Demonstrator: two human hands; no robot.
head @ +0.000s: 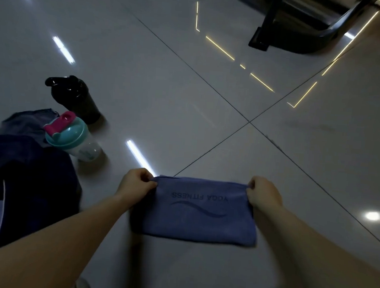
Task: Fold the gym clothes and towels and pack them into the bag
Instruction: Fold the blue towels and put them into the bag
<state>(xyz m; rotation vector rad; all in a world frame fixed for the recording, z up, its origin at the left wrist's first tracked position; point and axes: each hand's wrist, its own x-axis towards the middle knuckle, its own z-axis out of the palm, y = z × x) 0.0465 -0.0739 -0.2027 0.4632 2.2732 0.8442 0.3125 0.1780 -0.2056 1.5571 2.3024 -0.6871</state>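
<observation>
Both hands, left hand (137, 183) and right hand (263, 192), pinch the far corners of the blue yoga towel (198, 214), folded on the floor. Clothes pile (24, 177) at left looks unfolded, so lots left.

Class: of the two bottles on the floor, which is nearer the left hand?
The clear bottle with the teal lid and pink cap; the black bottle stands farther away.
</observation>
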